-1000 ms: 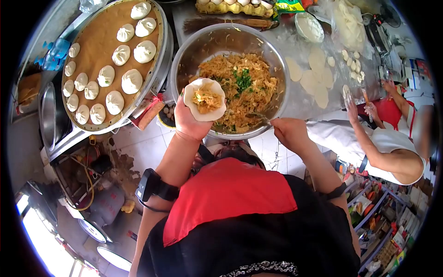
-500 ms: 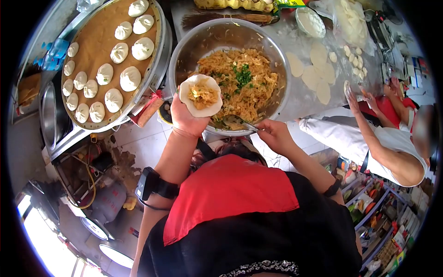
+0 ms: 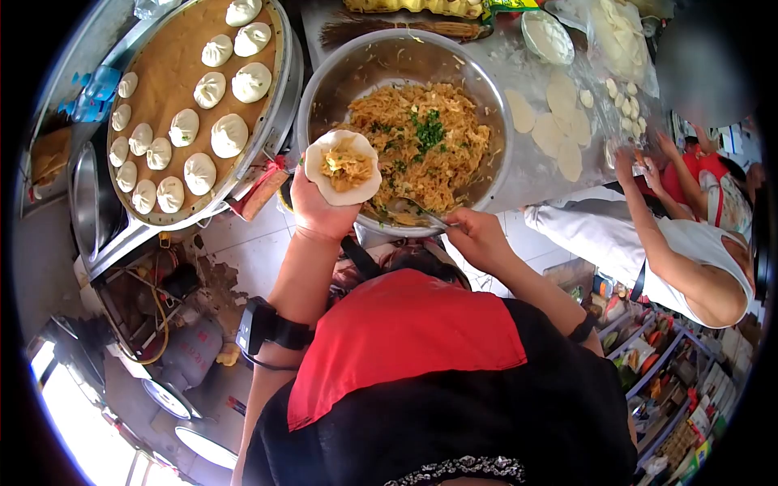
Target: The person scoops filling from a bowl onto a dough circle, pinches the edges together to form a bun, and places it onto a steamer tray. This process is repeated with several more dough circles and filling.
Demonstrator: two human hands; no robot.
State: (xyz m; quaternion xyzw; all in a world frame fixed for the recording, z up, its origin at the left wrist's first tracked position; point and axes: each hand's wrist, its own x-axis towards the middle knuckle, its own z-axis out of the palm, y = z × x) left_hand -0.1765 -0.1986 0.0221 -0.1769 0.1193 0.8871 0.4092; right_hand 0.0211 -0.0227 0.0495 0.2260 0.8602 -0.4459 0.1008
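My left hand (image 3: pixel 318 212) cups a round dough wrapper (image 3: pixel 369 188) with a mound of shredded filling (image 3: pixel 346 164) on it, over the near left rim of a large steel bowl (image 3: pixel 501 105). My right hand (image 3: pixel 480 240) grips the handle of a metal spoon (image 3: pixel 429 216) at the bowl's near edge; the spoon's head dips into the filling there. More orange-brown filling (image 3: pixel 454 113) lies in the bowl, topped with chopped green herbs (image 3: pixel 427 130).
To the left, a round steamer (image 3: pixel 162 87) bears several pleated buns (image 3: pixel 229 135). Flat wrappers (image 3: pixel 570 125), small dough pieces (image 3: pixel 626 107) and a white bowl (image 3: pixel 547 38) occupy the right worktop. A co-worker (image 3: pixel 681 251) stands at its edge, another person (image 3: pixel 703 182) beyond.
My left hand has shifted slightly left with the filled wrapper. My right hand and the spoon have barely moved. The co-worker's hands and head have changed position at the right.
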